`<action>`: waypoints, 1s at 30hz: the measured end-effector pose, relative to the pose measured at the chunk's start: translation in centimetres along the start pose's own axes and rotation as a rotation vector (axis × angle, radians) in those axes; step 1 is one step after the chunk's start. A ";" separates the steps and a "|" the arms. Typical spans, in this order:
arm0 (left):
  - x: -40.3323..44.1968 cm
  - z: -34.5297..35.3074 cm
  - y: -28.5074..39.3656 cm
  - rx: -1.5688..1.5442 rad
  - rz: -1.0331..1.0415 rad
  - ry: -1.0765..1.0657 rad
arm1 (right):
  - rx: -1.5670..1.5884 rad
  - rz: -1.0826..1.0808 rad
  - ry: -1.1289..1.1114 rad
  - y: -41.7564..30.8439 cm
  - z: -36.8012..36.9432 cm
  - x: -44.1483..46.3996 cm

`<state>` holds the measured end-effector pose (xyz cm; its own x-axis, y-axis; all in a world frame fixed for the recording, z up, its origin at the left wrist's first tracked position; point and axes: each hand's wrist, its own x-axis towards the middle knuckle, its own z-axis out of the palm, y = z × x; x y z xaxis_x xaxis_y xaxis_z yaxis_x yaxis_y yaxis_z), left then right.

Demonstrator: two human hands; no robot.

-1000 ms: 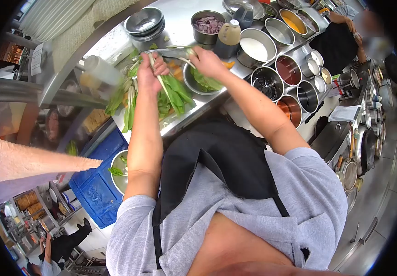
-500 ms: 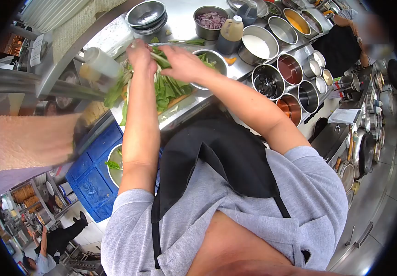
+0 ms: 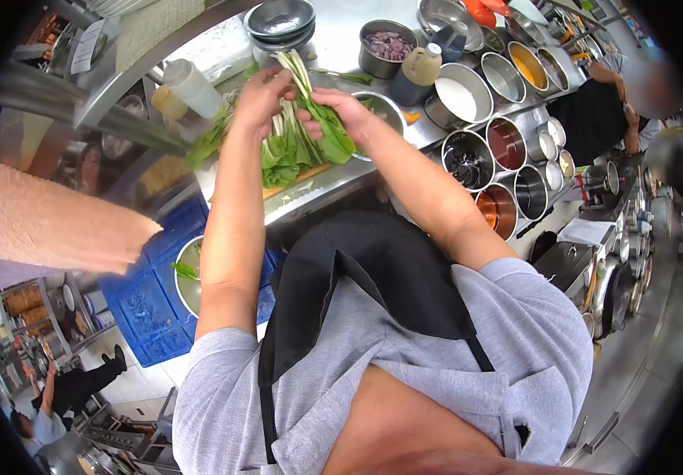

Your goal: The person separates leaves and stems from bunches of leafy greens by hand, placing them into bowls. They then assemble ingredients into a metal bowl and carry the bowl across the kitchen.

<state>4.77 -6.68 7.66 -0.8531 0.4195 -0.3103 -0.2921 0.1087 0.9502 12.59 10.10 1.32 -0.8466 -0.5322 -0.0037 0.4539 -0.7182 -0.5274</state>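
Note:
My right hand [image 3: 343, 115] is closed around a bunch of leafy greens [image 3: 327, 127] with long pale stems. The stems point up and away from me; the leaves hang toward the counter's front edge. Curled fingers of my left hand [image 3: 260, 104] meet the stem side of this bunch, though their tips are partly hidden. Below both hands, a pile of similar greens [image 3: 284, 162] lies on a cutting board [image 3: 298, 180], with leaves spilling to the left. Right behind my right hand stands a metal bowl [image 3: 393, 119] with some greens in it.
Stacked metal bowls [image 3: 279, 20], a pot of chopped purple onion [image 3: 389, 47], a dark sauce bottle [image 3: 416, 71] and several pots surround the work area. Squeeze bottles [image 3: 192, 85] stand left. Below are a blue crate [image 3: 139, 317] and a bowl [image 3: 191, 289]. A co-worker [image 3: 595, 111] stands right.
My hands have lifted a bunch of greens off the pile. The right hand has gone from spread fingers to gripping it, and the stems now point upward. The view has shifted slightly.

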 end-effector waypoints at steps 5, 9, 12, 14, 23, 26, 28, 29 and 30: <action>0.5 0.2 -3.0 -0.127 0.166 -0.073 | -0.022 0.059 0.210 1.7 -0.1 1.1; -1.2 -1.3 -2.6 -0.092 0.163 0.086 | -0.128 0.160 0.125 2.3 2.1 2.2; -2.1 -3.3 -3.4 -0.067 0.132 0.166 | -0.245 0.210 0.195 3.3 3.0 3.5; -2.3 -5.0 -4.4 -0.091 0.111 0.223 | -0.242 0.237 0.160 3.8 3.9 4.2; -3.8 -9.3 -6.5 -0.549 0.220 0.303 | -1.311 -0.239 0.438 3.3 4.8 2.0; -2.7 -8.5 -7.1 -0.646 0.229 0.287 | -1.447 -0.287 0.480 2.9 5.1 0.4; -1.5 -7.8 -7.4 -0.712 0.170 0.222 | -1.553 -0.255 0.499 2.7 4.7 -0.4; -0.9 -7.3 -7.5 -0.708 0.167 0.200 | -1.508 -0.277 0.526 2.6 4.7 -0.8; -0.1 -6.9 -7.7 -0.794 0.114 0.223 | -1.509 -0.285 0.548 2.3 4.5 -1.3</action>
<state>4.12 -13.76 0.22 -0.9372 0.1917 -0.2914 -0.3454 -0.6269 0.6983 15.98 7.16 3.93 -0.9923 -0.0157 0.1232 -0.1154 0.4817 -0.8687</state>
